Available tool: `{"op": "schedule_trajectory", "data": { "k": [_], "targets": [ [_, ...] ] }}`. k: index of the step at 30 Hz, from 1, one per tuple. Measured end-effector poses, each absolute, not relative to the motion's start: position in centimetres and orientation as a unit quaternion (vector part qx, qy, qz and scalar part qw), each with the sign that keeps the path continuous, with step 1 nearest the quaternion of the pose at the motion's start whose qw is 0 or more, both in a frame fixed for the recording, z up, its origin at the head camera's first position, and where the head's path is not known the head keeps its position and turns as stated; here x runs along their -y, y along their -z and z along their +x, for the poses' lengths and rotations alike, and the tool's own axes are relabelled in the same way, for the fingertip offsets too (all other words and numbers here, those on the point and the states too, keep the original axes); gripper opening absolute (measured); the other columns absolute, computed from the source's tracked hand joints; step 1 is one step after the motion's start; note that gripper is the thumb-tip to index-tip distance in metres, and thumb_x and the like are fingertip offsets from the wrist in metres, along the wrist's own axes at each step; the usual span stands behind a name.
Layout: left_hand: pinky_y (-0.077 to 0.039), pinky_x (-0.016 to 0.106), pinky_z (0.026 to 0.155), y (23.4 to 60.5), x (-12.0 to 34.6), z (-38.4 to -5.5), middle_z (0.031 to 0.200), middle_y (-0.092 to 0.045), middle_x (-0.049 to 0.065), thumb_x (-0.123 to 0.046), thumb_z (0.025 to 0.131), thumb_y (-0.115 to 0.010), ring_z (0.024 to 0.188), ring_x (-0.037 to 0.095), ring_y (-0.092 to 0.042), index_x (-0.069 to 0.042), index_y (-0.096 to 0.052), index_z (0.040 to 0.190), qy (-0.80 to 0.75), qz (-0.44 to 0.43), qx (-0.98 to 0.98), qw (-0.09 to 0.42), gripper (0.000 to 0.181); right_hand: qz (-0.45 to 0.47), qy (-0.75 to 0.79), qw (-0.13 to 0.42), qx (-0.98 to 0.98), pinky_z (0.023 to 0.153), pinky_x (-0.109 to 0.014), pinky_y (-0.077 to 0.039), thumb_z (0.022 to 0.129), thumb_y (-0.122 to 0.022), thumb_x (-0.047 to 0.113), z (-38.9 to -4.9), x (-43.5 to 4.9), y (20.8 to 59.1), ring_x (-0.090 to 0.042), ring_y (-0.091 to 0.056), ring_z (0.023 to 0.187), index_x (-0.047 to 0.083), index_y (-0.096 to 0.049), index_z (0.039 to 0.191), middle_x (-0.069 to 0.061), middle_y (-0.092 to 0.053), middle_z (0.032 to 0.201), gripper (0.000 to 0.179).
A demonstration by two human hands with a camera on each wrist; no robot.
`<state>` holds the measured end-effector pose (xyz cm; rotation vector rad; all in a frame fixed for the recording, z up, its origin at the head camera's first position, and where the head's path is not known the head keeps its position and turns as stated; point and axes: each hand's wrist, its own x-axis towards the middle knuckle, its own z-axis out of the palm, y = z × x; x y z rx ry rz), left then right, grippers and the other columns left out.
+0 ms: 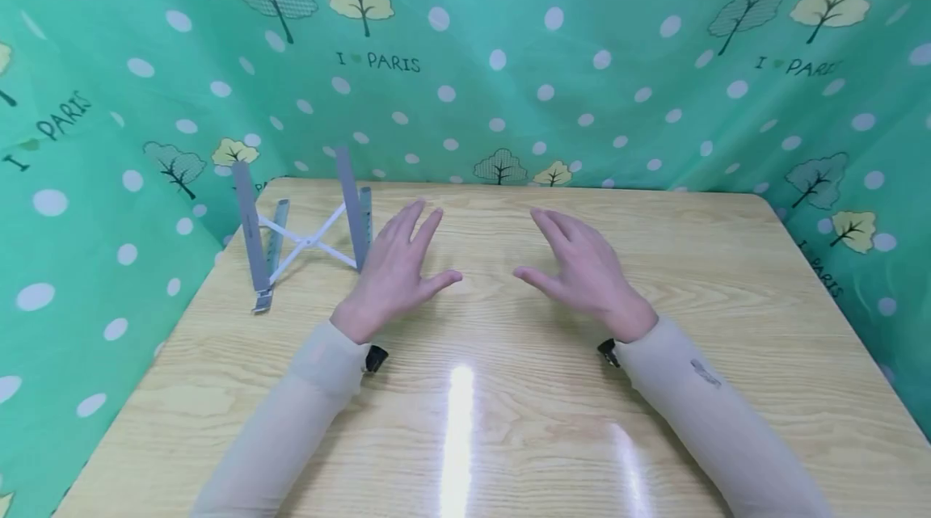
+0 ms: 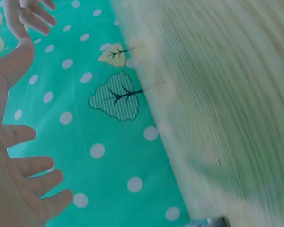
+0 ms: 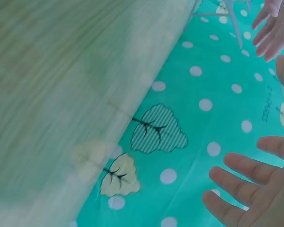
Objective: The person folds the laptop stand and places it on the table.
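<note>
Stand (image 1: 310, 242), gray-blue uprights w/ pale X-brace, is on far L part of wood table (image 1: 742, 284), just beside L hand (image 1: 396, 271). In head view that hand overlaps stand's R side & hides pt of its lower end; can't tell if they touch. L hand: fingers straight-ish, small gaps b/w them, thumb well out, nothing held. R hand (image 1: 585, 271): same, mirrored, gaps clear in R wrist view, thumb out, nothing held. Hands well apart. Both wrist views cut own hand at frame edge; opposite hand shows only partly, top corner. R wrist view also gets a few stand bars up top, cut off. Metallic bit (image 2: 210, 222) at bottom of L wrist view: too little showing to ID. Black wrist devices (image 1: 374, 358) mostly hid by sleeves (image 1: 298, 413); mark on R sleeve illegible. Glare (image 1: 457, 437) washes out table grain. Green dotted cloth (image 1: 524, 118) behind, 1 print pt-hidden by stand.
</note>
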<state>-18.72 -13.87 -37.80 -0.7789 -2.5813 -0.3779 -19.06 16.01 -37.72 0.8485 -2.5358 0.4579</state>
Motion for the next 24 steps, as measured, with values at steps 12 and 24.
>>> {"op": "schedule_trajectory", "data": {
  "k": [12, 24],
  "targets": [
    [-0.028, 0.052, 0.109, 37.8, 16.7, -17.9, 0.149, -0.029, 0.023, -0.055, 0.080, -0.070, 0.137, 0.038, -0.028, -0.005, -0.035, 0.146, 0.147, -0.265, 0.933, 0.196, 0.090, 0.328, -0.182, 0.190, 0.908, 0.094, -0.050, -0.045, 0.084, -0.061, 0.058, -19.4, -12.5, 37.2, -0.035, -0.052, 0.119, 0.008, -0.036, 0.146, -0.019, -0.053, 0.133, 0.083],
    [-0.030, 0.058, 0.106, 38.0, 20.4, -17.2, 0.149, -0.030, 0.024, -0.051, 0.083, -0.069, 0.135, 0.042, -0.030, -0.005, -0.035, 0.146, 0.161, -0.212, 0.948, 0.174, 0.085, 0.332, -0.186, 0.146, 0.913, 0.092, -0.045, -0.047, 0.087, -0.054, 0.062, -20.6, -8.4, 37.1, -0.031, -0.055, 0.116, 0.009, -0.037, 0.145, -0.015, -0.055, 0.131, 0.081]
  ]
}}
